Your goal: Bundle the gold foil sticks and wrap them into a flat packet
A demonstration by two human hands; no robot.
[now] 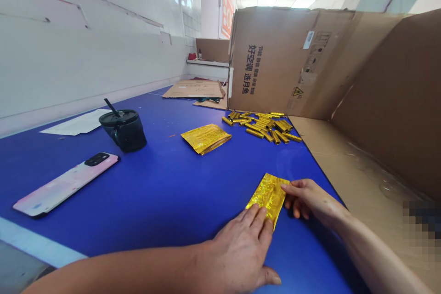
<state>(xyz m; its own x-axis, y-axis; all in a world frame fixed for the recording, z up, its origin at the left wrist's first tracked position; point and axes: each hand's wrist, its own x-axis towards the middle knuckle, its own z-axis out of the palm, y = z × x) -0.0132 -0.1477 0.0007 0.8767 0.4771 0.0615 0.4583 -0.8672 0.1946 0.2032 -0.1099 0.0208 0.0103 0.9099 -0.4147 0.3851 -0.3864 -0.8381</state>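
Observation:
A shiny gold foil sheet (270, 190) lies on the blue table in front of me. My left hand (246, 241) rests flat across its near end, fingers stretched out and thumb apart. At the sheet's right edge, my right hand (306, 197) pinches the foil between thumb and index finger, the other fingers curled beneath. A stack of similar gold foil sheets (206, 138) sits farther off, left of the one under my hands. Beyond it, several rolled gold foil tubes (265, 125) are heaped near the table's right edge.
On the left are a phone (69, 183), a dark lidded cup with a straw (126, 133) and a white paper (74, 121). A large cardboard box (275, 64) stands at the back and right. Flat cardboard (193, 88) lies at the far end of the blue table (165, 183).

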